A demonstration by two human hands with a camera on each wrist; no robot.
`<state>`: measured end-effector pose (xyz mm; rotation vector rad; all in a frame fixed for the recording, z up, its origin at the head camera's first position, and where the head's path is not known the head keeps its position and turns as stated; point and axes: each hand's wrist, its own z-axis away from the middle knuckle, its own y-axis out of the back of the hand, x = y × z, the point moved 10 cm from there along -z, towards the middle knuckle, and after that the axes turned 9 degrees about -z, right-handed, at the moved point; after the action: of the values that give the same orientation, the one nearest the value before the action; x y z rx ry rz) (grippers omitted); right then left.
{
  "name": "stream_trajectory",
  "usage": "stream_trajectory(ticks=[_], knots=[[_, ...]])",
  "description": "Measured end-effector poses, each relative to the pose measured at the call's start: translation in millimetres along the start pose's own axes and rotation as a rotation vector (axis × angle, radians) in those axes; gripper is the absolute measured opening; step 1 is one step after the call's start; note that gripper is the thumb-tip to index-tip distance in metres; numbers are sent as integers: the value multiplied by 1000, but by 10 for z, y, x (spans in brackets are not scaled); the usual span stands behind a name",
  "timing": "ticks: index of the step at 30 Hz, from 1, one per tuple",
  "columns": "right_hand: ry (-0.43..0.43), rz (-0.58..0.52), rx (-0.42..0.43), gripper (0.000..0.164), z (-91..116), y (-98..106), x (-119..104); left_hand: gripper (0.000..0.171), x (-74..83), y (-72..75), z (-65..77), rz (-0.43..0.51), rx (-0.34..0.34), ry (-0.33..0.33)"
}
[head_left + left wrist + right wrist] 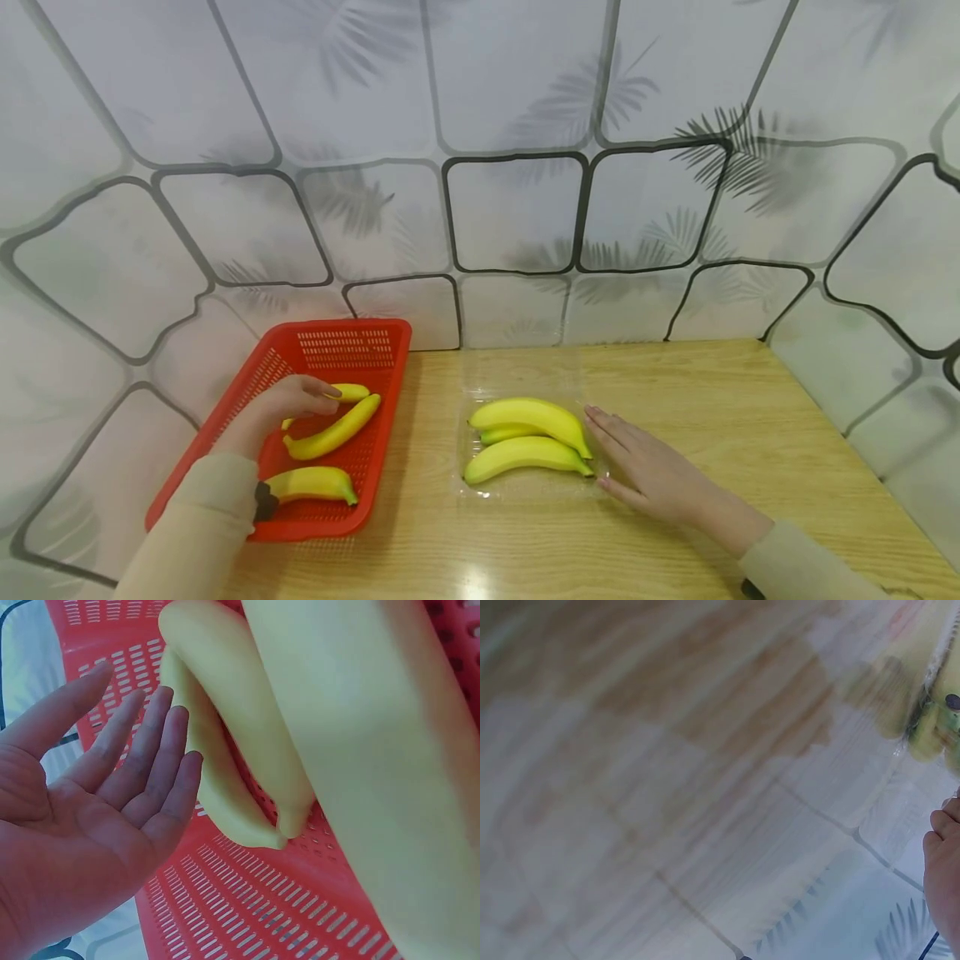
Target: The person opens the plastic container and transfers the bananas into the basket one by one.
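Note:
My left hand (292, 402) reaches over a red plastic basket (403, 358), fingers extended and apart from the fruit. In the left wrist view, the palm and spread fingers of that hand (105, 791) hold nothing. Inside the basket lie a middle banana (333, 433), a front banana (315, 483) and a back banana (351, 392), the last partly hidden by the hand. To the right, a clear plastic box (480, 493) contains three bananas (525, 457), its lid standing raised behind. Beside the box's right edge, my right hand (656, 475) has straight fingers; whether they touch it, I cannot tell.
A light wooden table (712, 392) carries the basket and box. Behind and on both sides rise pale walls (517, 217) with a dark line pattern and leaf prints. The basket stands close to the left wall.

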<state>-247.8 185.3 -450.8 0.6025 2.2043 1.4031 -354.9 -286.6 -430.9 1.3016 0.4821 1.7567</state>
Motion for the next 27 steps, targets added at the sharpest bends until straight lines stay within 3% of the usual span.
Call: stream_trajectory(ticks=[9, 13, 16, 20, 27], knots=[[-9, -11, -10, 80, -4, -17, 8, 52, -111, 105, 2, 0, 52, 93], [-16, -15, -13, 79, -3, -21, 17, 54, -132, 153, -9, 44, 89, 75], [-20, -17, -15, 79, -8, -16, 17, 54, -103, 174, 11, 66, 88, 43], [-16, -16, -16, 80, -15, -7, 8, 55, -72, 200, 45, 86, 93, 48], [-12, -13, -19, 79, -17, 3, -4, 55, 82, 254, 110, 85, 120, 4]])
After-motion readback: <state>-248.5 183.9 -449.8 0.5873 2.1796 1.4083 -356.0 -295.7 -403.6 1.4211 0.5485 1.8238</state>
